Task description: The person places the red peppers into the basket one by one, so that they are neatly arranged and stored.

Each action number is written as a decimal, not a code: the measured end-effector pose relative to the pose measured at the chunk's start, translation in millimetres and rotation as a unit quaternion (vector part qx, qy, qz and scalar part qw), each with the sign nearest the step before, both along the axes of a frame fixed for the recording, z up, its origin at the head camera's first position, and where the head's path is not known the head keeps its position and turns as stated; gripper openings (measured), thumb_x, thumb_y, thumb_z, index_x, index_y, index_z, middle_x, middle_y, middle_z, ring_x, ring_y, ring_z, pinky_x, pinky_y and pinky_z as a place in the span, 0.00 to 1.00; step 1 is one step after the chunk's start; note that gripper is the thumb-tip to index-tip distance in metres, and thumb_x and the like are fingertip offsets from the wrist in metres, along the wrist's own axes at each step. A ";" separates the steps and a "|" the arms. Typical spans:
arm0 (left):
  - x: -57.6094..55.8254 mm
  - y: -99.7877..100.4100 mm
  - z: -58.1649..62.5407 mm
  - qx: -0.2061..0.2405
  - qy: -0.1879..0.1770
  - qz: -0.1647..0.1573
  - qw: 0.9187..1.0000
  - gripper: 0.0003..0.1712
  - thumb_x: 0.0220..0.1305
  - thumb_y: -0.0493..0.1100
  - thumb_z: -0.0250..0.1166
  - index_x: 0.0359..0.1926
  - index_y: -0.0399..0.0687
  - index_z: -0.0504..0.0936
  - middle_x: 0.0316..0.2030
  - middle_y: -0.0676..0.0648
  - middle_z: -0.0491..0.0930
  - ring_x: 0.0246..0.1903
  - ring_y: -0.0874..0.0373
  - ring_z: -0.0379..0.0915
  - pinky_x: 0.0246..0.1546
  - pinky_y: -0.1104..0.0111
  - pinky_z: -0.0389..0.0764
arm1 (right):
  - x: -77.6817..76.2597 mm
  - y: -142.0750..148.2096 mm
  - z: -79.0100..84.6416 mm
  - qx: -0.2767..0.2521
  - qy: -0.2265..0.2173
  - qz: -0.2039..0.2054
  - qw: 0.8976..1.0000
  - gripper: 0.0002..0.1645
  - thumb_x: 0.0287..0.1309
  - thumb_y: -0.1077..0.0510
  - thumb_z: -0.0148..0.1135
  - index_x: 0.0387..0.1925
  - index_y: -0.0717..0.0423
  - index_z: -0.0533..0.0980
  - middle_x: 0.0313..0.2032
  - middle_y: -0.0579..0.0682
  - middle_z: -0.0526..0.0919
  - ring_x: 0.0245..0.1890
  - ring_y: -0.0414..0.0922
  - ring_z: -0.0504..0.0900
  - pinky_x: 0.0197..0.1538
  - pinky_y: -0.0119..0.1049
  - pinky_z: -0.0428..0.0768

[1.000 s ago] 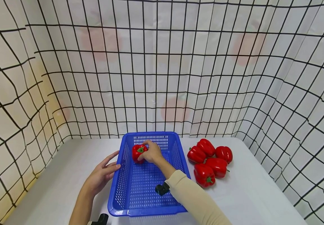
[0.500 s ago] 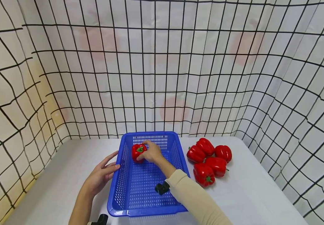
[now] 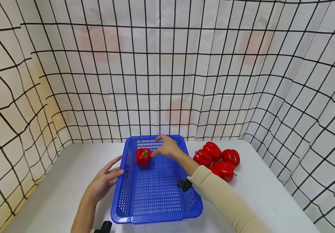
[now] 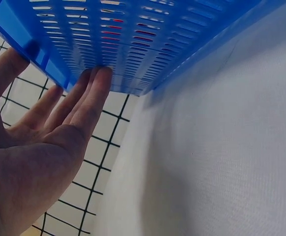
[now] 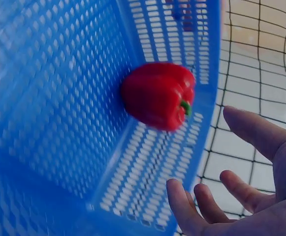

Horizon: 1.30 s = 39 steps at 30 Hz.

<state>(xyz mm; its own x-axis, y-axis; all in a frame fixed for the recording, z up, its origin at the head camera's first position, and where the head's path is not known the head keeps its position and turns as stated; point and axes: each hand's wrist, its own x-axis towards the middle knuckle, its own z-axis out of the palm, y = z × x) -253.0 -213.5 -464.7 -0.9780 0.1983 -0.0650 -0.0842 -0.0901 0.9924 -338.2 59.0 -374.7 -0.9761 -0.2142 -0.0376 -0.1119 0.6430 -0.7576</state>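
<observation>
One red bell pepper [image 3: 143,158] with a green stem stands upright in the far left corner of the blue plastic basket [image 3: 156,218]. Just right of it, over the basket, is my right hand [image 3: 167,147], fingers spread and holding nothing. The right wrist view has the same bell pepper [image 5: 155,96] apart from the fingertips [image 5: 174,189]. My left hand [image 3: 102,182] touches the basket's left side with extended fingers; in the left wrist view the fingertips [image 4: 102,76] rest against its slotted wall.
Several more red bell peppers [image 3: 212,150] lie in a group on the white table [image 3: 260,194] right of the basket, one partly hidden by my right sleeve [image 3: 220,194]. Black wire grid [image 3: 161,77] encloses the back and sides.
My right hand has let go of the bell pepper and moved up and to the right. The pepper stays in the basket corner. My left hand has kept its place.
</observation>
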 end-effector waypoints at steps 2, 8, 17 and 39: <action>0.4 0.2 -0.3 -0.002 0.000 0.001 1.000 0.44 0.70 0.44 0.65 0.80 0.60 0.53 0.70 0.33 0.69 0.58 0.45 0.81 0.59 0.63 0.81 | 1.3 10.1 7.5 0.008 0.005 0.006 1.000 0.42 0.44 0.55 0.82 0.62 0.51 0.74 0.65 0.58 0.76 0.65 0.60 0.74 0.64 0.58 0.75; 2.0 1.0 0.4 -0.006 0.003 0.002 1.000 0.44 0.70 0.45 0.64 0.80 0.60 0.52 0.69 0.33 0.70 0.56 0.45 0.83 0.58 0.63 0.82 | 7.3 39.8 21.1 0.012 0.013 0.008 1.000 0.41 0.47 0.52 0.80 0.63 0.53 0.73 0.55 0.57 0.82 0.52 0.53 0.81 0.58 0.53 0.80; 2.5 -1.5 -0.4 0.005 0.007 -0.008 1.000 0.42 0.72 0.43 0.62 0.80 0.57 0.52 0.69 0.31 0.69 0.55 0.46 0.83 0.56 0.64 0.83 | 19.8 83.1 21.2 0.009 0.024 -0.013 1.000 0.36 0.49 0.50 0.79 0.59 0.50 0.73 0.51 0.59 0.82 0.49 0.53 0.81 0.47 0.44 0.83; 1.7 1.9 -1.8 0.000 0.006 0.002 1.000 0.44 0.70 0.44 0.64 0.80 0.61 0.52 0.71 0.33 0.68 0.59 0.43 0.81 0.59 0.60 0.81 | 47.9 196.1 4.4 0.021 0.020 -0.069 0.997 0.45 0.55 0.46 0.75 0.70 0.52 0.67 0.61 0.67 0.75 0.61 0.64 0.74 0.54 0.55 0.85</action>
<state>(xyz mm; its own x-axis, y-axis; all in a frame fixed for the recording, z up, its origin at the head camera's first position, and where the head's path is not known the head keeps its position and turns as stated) -251.3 -211.6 -466.5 -0.9796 0.1941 -0.0522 -0.0710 -0.0913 0.9933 -290.4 255.0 -370.3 -0.9970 -0.0771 -0.0035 -0.0504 0.6849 -0.7269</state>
